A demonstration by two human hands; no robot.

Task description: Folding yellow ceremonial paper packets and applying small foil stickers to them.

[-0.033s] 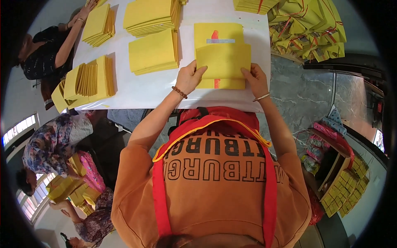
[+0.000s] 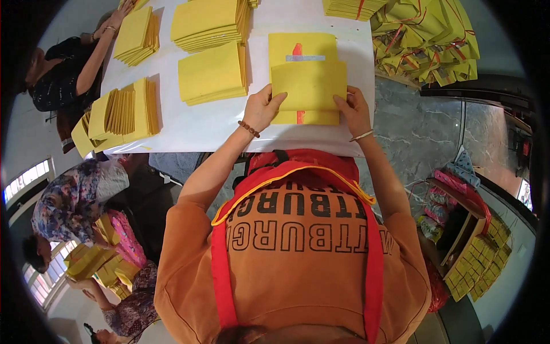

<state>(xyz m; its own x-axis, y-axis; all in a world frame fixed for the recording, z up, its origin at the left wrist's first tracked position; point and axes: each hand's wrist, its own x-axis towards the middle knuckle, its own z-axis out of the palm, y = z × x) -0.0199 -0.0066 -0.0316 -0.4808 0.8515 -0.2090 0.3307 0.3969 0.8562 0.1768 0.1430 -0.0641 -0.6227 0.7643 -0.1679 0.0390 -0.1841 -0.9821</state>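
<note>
My left hand (image 2: 262, 109) grips the left edge of a yellow paper sheet (image 2: 309, 86), thumb on top. On the opposite edge my right hand (image 2: 354, 110) pinches the same sheet the same way. Under it lies another yellow sheet (image 2: 302, 43) with red marks and a pale strip across its upper part; the middle is covered. Both sheets are near the front right of the white table (image 2: 217, 129). Fingers beneath the paper are mostly hidden.
Left of my hands stand a folded yellow paper stack (image 2: 212, 73) and a larger stack (image 2: 206, 23). Fanned yellow bundles (image 2: 120, 114) sit near the left corner. Beyond the right edge is a heap of red-tied yellow paper (image 2: 424, 40). Several people work at left, one at the table (image 2: 66, 74).
</note>
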